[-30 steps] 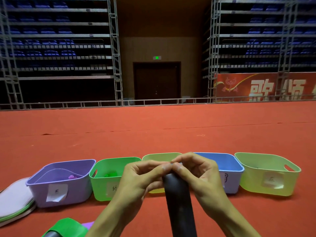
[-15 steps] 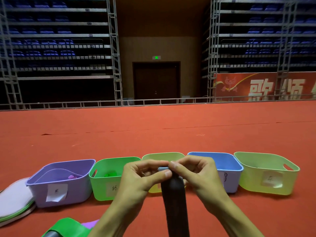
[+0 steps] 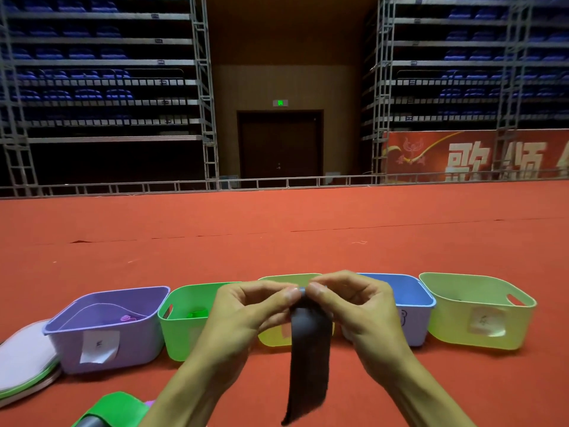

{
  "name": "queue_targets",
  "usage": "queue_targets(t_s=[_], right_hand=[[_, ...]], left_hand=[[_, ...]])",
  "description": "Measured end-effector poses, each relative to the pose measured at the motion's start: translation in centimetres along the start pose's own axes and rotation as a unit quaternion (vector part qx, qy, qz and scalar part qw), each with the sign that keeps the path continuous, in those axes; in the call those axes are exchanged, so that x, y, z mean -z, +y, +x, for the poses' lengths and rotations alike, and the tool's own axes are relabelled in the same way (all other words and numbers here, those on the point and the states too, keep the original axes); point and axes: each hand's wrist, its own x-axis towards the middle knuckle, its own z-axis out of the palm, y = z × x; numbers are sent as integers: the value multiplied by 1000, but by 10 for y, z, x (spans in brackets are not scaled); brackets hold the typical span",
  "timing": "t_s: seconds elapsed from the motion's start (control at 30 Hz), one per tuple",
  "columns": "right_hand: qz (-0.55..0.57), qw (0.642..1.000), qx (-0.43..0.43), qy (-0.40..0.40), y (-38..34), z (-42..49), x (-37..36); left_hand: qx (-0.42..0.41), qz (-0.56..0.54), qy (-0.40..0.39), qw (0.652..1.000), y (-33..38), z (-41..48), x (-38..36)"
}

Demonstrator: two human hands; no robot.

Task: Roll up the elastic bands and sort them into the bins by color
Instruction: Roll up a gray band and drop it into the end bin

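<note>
A black elastic band [image 3: 308, 352] is held up in the air in front of the row of bins. Its top end is pinched between the fingertips of the left hand [image 3: 246, 312] and the right hand [image 3: 354, 306], which meet at the band's upper edge with thumbs and forefingers curled closely onto it. The top edge looks slightly turned over, though how far it is rolled cannot be told. The rest of the band hangs straight down between the wrists, its lower end loose above the floor. Five bins are lined up side by side behind the hands on the red carpet [image 3: 277, 235]: a purple bin [image 3: 138, 346] at the left, a green bin [image 3: 178, 337] next to it, a yellow bin [image 3: 286, 276] largely hidden by the hands and band, a blue bin [image 3: 415, 328], and a pale yellow-green bin [image 3: 455, 328] at the right. A small purple roll [image 3: 126, 318] is seen in the purple bin and a green roll [image 3: 197, 312] in the green bin. Paper labels are stuck on the bin fronts. A green band [image 3: 114, 408] lies at the lower left, and a stack of flat round pieces [image 3: 24, 362] is set beside the purple bin.
</note>
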Motion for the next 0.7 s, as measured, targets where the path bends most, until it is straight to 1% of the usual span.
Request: queue_targets(t_s=[0.1, 0.27, 0.43, 0.6, 0.7], right_hand=[[-32, 998, -47, 3, 1, 2, 3], [-62, 997, -48, -8, 1, 3, 4], [-47, 998, -23, -23, 4, 3, 5], [0, 998, -66, -15, 7, 4, 4], [6, 998, -68, -13, 8, 4, 4]], left_hand=[[-24, 14, 17, 999, -3, 2, 3], [-57, 44, 55, 996, -7, 5, 4], [-72, 47, 63, 994, -7, 6, 2], [-79, 47, 48, 995, -6, 6, 4], [-68, 40, 38, 996, -8, 5, 8]])
